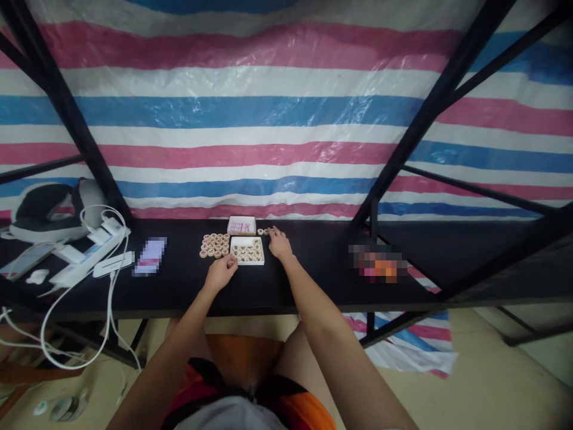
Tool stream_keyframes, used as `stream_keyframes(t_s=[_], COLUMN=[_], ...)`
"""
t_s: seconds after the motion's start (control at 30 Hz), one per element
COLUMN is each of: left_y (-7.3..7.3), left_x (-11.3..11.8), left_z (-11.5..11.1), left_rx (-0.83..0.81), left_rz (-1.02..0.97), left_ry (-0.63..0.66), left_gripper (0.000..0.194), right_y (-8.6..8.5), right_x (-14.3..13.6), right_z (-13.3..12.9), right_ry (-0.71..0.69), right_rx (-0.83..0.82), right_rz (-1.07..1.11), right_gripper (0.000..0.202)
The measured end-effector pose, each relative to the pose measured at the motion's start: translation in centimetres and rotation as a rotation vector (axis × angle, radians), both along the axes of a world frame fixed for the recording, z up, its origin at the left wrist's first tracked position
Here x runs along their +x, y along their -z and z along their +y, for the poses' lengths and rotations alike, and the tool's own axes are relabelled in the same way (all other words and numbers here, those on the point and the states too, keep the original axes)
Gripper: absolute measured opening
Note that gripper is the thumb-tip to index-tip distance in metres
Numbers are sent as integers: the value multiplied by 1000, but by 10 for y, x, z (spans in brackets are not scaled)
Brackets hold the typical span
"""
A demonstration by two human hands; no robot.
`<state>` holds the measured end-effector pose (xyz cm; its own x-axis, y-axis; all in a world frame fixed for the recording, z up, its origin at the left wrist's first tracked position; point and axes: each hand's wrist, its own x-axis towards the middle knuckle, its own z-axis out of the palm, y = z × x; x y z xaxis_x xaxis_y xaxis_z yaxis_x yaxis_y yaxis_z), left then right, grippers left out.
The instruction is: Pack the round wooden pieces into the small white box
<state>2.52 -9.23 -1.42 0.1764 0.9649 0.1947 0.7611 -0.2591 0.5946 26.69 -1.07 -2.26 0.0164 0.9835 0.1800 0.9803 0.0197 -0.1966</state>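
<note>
A white box (pixel 248 261) on the black table holds round wooden pieces with dark characters. To its left lies a cluster of round pieces with red characters (pixel 215 245). Behind the box is a white lid (pixel 242 226) with a red print. Beside the lid, two loose round pieces (pixel 263 232) lie near the fingertips of my right hand (pixel 278 243), whose fingers are apart and reach down to the table. My left hand (pixel 221 272) rests by the box's front left corner, its fingers closed; anything between them is too small to name.
A phone (pixel 150 257), a white power strip (pixel 89 257) with cables and a grey neck pillow (pixel 54 209) lie on the left. At the right is a blurred orange object (pixel 380 266). Black metal posts (pixel 403 140) frame the table in front of a striped sheet (pixel 250 110).
</note>
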Motion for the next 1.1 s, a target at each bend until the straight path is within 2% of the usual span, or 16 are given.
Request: stream_keyframes(t_s=[0.1,0.2,0.4,0.57,0.77,1.1], left_y=[1,1,-2,-2,-5,-4], left_x=[-1,0,0,0,2,1], left_z=[1,1,-2,-1,-4,-6], left_rx=[9,10,10,7,9,35], left_rz=[-1,-6,-10,7,34,17], left_ry=[-7,1,4,-1,7,-22], left_gripper=[17,17,17,17,18,14], right_y=[-5,-8,-9,1,19,17], right_x=[7,12,12,6,-1,0], right_z=[8,4,-24,-56,-79,-79], right_ry=[3,19,143,129,16,39], right_rx=[-65,-58,33,55,196,186], right_rz=[-27,-78,0,152,284,406], right_gripper=[48,36,25,16,16,17])
